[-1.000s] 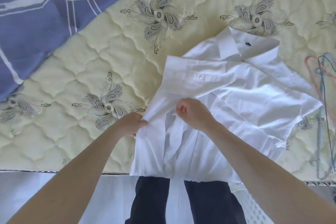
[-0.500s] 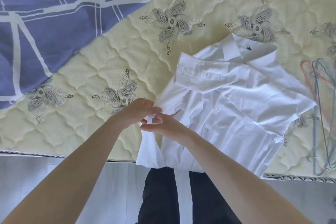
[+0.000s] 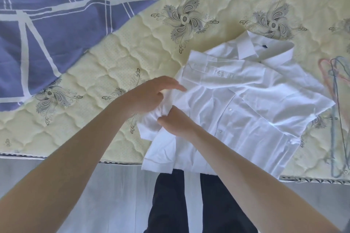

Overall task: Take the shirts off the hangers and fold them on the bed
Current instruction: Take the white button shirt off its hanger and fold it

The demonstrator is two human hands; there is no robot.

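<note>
Grip: right hand [image 3: 177, 120] pinches bunched side cloth of the white shirt [image 3: 246, 104]; left hand [image 3: 149, 96] covers the same bunch, fingers stretched, hold underneath unclear. Shirt lies front-up at the bed's [image 3: 113, 62] near edge. Judgement: draw fold straight, parallel to buttons, then flatten.

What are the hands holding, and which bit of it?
Both the left hand and right hand grip the white shirt by its bunched side edge, midway between collar and hem.

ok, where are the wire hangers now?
Head view, far right: pink and blue wire hangers lie on the cream quilted mattress beside the white button-up shirt.
</note>
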